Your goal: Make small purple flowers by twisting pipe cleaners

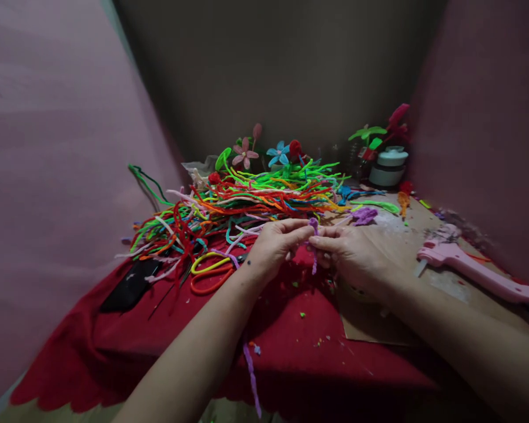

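Note:
Between my two hands is a purple pipe cleaner (314,263), bent into a small loop at its top with a short end hanging down. My left hand (274,244) pinches the loop between thumb and fingers. From the other side, the fingertips of my right hand (350,249) press on the same pipe cleaner just below. A finished-looking purple fuzzy piece (364,216) lies just beyond my right hand. Another purple strand (252,379) shows below my left forearm, hanging past the table's front edge. Scissors with yellow and red handles (211,273) lie left of my left hand.
A heap of coloured pipe cleaners (247,197) spreads across the back. A black phone (130,286) lies at left on the red cloth (158,335). At right, a pink glue gun (476,264) rests on cardboard (379,326). Fuzzy flowers (245,154) and a lidded jar (388,166) stand behind.

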Demonstrator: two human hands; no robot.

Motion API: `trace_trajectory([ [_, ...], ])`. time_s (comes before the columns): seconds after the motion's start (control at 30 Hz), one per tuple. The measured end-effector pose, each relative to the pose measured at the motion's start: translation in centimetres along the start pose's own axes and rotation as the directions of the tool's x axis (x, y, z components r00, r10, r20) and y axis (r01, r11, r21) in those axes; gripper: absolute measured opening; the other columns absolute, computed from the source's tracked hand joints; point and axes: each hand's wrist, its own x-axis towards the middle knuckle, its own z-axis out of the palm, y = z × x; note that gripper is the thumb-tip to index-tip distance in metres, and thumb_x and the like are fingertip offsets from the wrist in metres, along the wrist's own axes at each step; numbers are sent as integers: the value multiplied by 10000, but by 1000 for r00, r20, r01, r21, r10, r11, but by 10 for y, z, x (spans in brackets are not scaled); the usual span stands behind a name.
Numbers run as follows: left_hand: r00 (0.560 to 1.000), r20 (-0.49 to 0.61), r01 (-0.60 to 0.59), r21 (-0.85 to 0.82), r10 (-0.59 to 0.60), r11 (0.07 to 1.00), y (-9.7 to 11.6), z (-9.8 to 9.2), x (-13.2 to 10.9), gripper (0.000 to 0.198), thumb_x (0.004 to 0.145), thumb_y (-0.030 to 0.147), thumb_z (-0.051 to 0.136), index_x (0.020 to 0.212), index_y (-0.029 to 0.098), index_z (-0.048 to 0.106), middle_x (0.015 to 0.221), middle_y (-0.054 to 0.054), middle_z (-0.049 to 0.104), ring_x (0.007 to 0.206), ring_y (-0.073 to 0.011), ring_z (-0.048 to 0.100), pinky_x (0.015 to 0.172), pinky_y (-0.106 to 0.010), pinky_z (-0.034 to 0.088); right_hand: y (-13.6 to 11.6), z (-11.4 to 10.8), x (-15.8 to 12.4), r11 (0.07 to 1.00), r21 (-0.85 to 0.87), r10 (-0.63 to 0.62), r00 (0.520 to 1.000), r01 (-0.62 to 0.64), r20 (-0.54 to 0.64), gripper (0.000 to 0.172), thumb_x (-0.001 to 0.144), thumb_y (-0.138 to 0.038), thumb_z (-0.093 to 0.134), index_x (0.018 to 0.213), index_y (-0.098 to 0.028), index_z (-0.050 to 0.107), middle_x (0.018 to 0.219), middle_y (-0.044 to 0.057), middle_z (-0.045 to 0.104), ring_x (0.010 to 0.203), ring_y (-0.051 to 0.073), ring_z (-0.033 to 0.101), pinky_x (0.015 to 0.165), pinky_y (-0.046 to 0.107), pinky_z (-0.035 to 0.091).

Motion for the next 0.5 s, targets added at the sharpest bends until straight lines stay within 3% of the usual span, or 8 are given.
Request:
trace_trajectory([
  [0.1, 999, -8, -49, 43, 50, 998, 1, 4, -2, 259, 604, 304, 718, 764, 103, 691, 567, 15, 548, 448, -31, 384, 426, -176, 267, -1, 3, -3, 998, -48, 33, 998, -30, 45, 275, 637, -370, 677, 559, -160, 518, 431, -47, 435, 372, 62, 351, 396, 232, 222],
  [0.27, 950, -230, -191, 114, 213, 975, -2, 14, -4, 174, 596, 285, 713, 591, 123, 653, 506, 29, 538, 474, -54, 413, 479, -198, 327, -1, 9, -5, 993, -115, 4, 1000, -6, -15, 303, 655, -361, 637, 473, -162, 500, 396, -32, 444, 351, 59, 343, 379, 233, 200],
  [0.37, 931, -288, -213, 72, 225, 974, -4, 18, -3, 190, 579, 286, 726, 561, 127, 623, 482, 39, 523, 451, -51, 410, 465, -200, 327, 3, 13, -4, 995, -93, -36, 997, 30, -65, 299, 634, -345, 649, 453, -160, 499, 375, -39, 425, 330, 47, 315, 364, 225, 175],
  [0.5, 936, -303, -201, -42, 179, 979, -7, 21, -3, 212, 559, 284, 735, 554, 125, 595, 472, 47, 517, 410, -45, 405, 425, -196, 314, 9, 15, -4, 999, -11, -37, 998, 37, -50, 284, 634, -354, 651, 479, -161, 512, 395, -37, 446, 319, 42, 299, 351, 226, 161],
])
